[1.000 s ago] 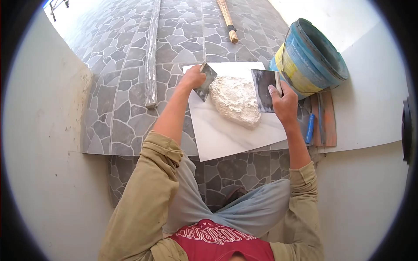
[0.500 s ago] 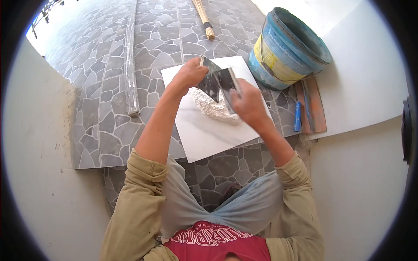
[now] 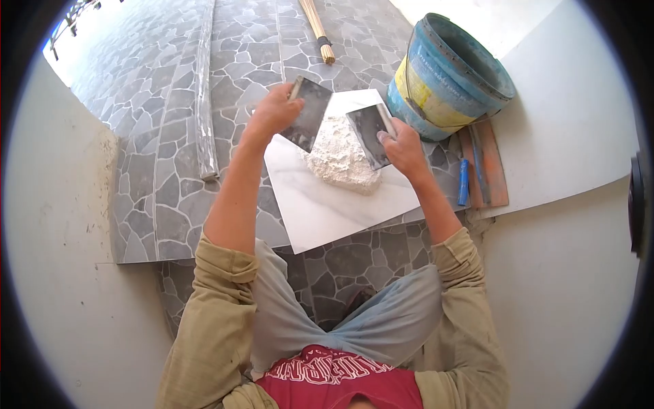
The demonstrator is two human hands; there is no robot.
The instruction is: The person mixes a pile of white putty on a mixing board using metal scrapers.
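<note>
My left hand (image 3: 276, 109) is closed on the back edge of a wide putty scraper (image 3: 310, 112), its dark flat blade tilted above the far left of a white paste-like heap (image 3: 340, 160). In my right hand (image 3: 406, 148) is a second putty scraper (image 3: 366, 133), thumb pressed against the blade. This one is angled over the heap's right side, and white residue marks its lower part. The two blades are apart, with the heap showing between them. Under the heap lies a white marbled tile (image 3: 320, 218), turned at an angle on the stone-patterned floor.
A blue bucket (image 3: 443, 82) stands behind the tile on the right. Beside it lie a reddish-brown strip (image 3: 492, 170) and a blue object (image 3: 463, 183). A long straight bar (image 3: 204, 102) lies at left, a bundle of sticks (image 3: 317, 31) at the back. Walls flank both sides.
The two scrapers were crossed close together over the heap. Now my left hand has moved left and up, my right hand slightly right, so the blades are separated and more heap shows.
</note>
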